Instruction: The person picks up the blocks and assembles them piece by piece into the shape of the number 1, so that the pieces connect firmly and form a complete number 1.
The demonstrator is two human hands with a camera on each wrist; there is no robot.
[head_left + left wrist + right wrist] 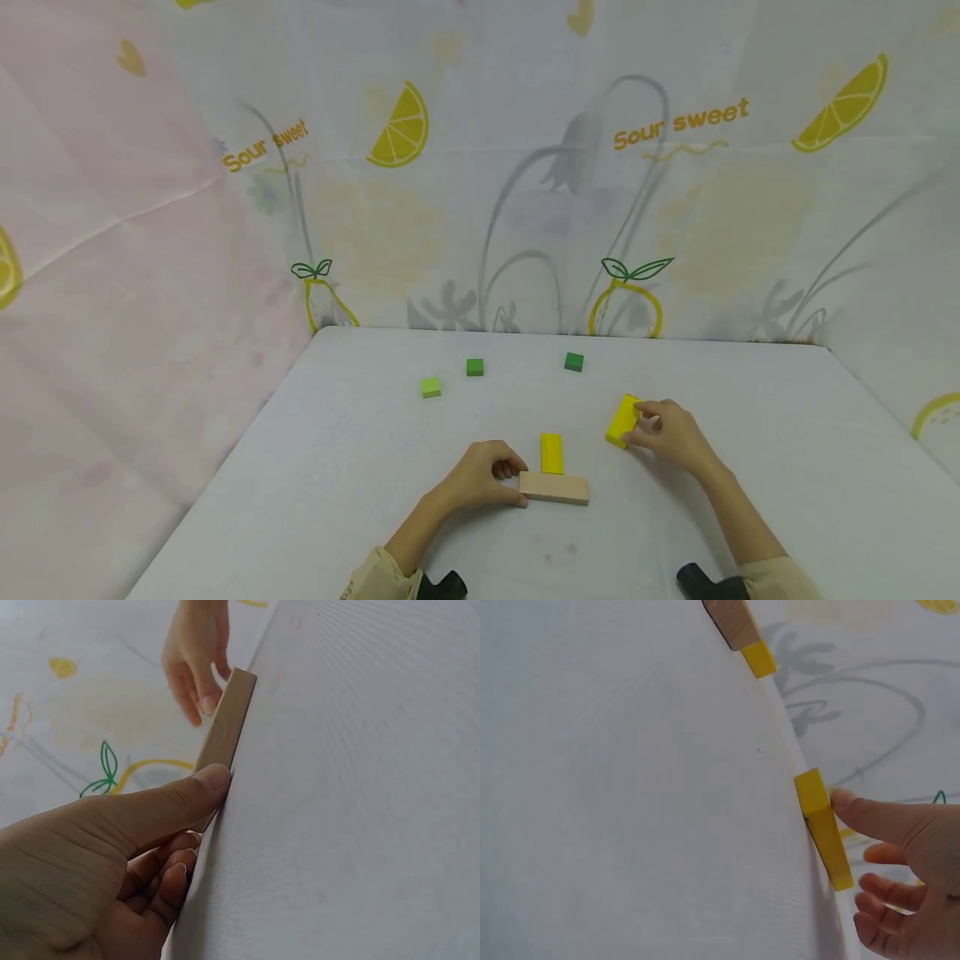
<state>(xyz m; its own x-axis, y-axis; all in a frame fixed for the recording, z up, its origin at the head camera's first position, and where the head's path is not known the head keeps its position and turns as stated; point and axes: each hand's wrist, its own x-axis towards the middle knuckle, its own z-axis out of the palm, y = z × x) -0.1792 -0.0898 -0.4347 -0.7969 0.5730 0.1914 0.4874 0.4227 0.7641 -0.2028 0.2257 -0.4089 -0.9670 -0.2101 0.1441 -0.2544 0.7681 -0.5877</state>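
My left hand (478, 478) pinches the left end of a plain wooden block (555, 489) between thumb and fingers. The block lies crosswise on the white table, and its far side meets the near end of a flat yellow block (552, 452). To the right, my right hand (677, 439) holds a second yellow block (622, 422) by its right side, thumb at the near end and a fingertip toward the far end. That block lies at a slant. In the right wrist view the thumb touches the yellow block (823, 825); the fingers' contact is partly hidden.
Three small green blocks sit farther back: a light green block (431, 387), a mid-green block (475, 367) and a dark green block (573, 362). Behind the white table (300, 500) hangs a lemon-printed cloth (465, 208). Black wrist mounts (442, 586) show near the sleeves.
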